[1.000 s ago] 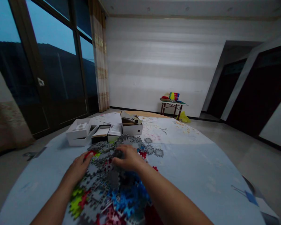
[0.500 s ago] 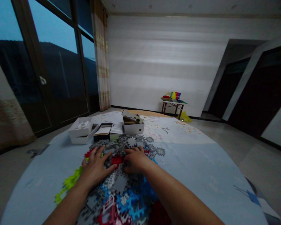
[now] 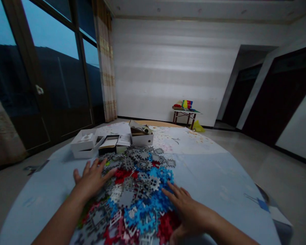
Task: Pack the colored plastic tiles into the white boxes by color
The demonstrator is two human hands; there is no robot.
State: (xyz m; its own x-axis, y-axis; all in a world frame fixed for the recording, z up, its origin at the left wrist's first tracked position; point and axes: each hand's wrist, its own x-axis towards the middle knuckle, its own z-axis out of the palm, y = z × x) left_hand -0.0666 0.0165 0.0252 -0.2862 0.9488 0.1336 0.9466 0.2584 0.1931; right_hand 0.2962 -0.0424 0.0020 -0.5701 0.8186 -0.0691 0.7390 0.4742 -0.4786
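Observation:
A wide heap of interlocking plastic building pieces with toothed edges lies on the table before me. Grey pieces fill its middle and far end, blue pieces its right side, and red pieces the near right. A small white window piece lies among them. My left hand is open at the heap's left edge, fingers spread, thumb near some red pieces. On the right edge rests my right hand, open, its fingertips by the blue pieces. Neither hand holds anything. My left forearm partly hides green pieces.
White boxes and a black-edged open box stand beyond the heap, beside a box with a cardboard piece. A pale blue cloth covers the round table. A small side table stands by the far wall.
My right hand has moved from the heap's middle to its near right edge, and its fingers have spread. The left hand has shifted left. Blue and white pieces now show; the view has turned slightly.

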